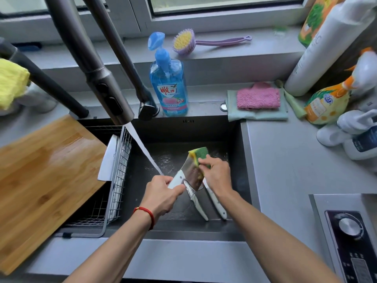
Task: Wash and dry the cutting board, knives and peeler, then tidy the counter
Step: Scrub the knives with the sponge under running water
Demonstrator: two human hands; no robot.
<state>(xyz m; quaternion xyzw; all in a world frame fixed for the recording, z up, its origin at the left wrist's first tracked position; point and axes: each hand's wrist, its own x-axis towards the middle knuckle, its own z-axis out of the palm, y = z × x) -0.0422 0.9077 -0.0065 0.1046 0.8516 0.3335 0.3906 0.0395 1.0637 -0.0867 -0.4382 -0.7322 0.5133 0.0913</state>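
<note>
Left hand (163, 193) grips cleaver (190, 173) handle; right hand (217, 174) pinches sponge (201, 155) at blade's 1 o'clock. Scrubbing step underway. Rinsing likely next.

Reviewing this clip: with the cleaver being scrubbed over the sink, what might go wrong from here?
1. The right hand rubs the sponge along the cleaver blade; a slip might bring the fingers onto the edge.
2. The left hand grips the wet white handle under running water, so its hold may slide.
3. Two more knives lie in the sink below; a dropped cleaver could strike them.
</note>
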